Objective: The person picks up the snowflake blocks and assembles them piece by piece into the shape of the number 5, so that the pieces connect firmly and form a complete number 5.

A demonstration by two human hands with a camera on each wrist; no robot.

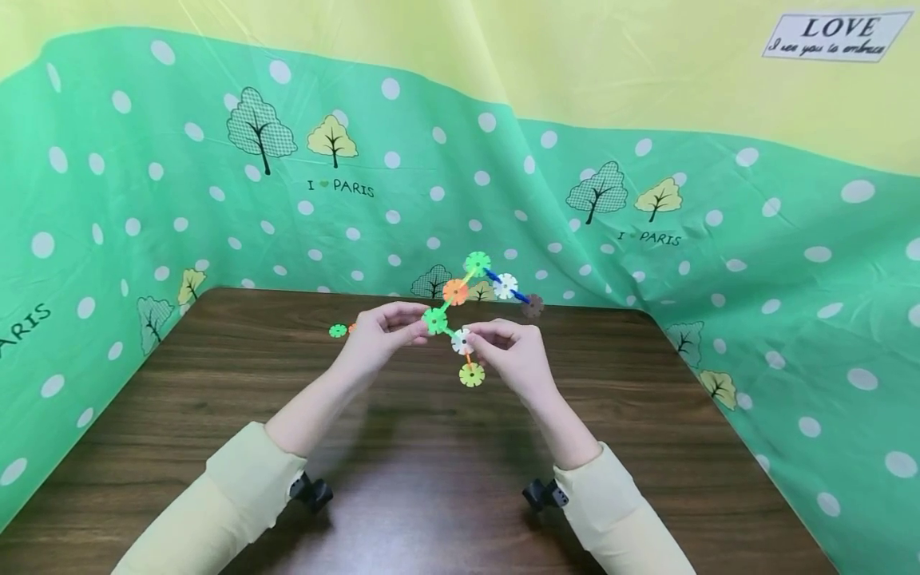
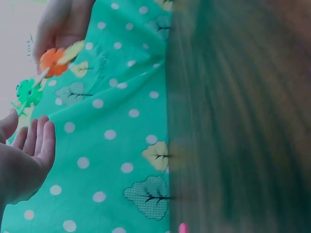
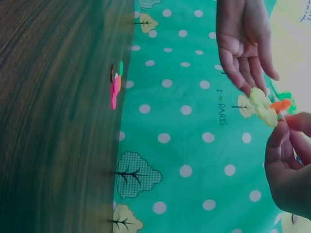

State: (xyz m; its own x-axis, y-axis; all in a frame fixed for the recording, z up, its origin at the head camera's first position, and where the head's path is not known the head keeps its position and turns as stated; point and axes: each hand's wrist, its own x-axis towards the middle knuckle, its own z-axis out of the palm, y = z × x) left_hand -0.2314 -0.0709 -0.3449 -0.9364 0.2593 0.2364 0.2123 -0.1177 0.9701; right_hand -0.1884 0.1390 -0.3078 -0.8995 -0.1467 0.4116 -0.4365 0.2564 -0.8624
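A zigzag chain of flower-shaped snowflake building discs is held up over the table. My left hand (image 1: 377, 339) pinches the green disc (image 1: 434, 321) at its left edge; the hand's other fingers stay loose. With thumb and forefinger, my right hand (image 1: 513, 355) grips the white disc (image 1: 461, 342), and a yellow disc (image 1: 471, 374) hangs below that by an edge-on orange disc (image 3: 281, 105). Upward from the green disc run an orange disc (image 1: 455, 291), another green disc (image 1: 477, 263), a second white disc (image 1: 505, 285) and a brownish disc (image 1: 533, 305), with edge-on discs between.
Several loose discs lie on the table behind my left hand, among them a green disc (image 1: 338, 331) and a pink disc (image 3: 114, 94). The dark wooden table (image 1: 431, 495) meets a green dotted cloth (image 1: 402, 200) at its back and sides.
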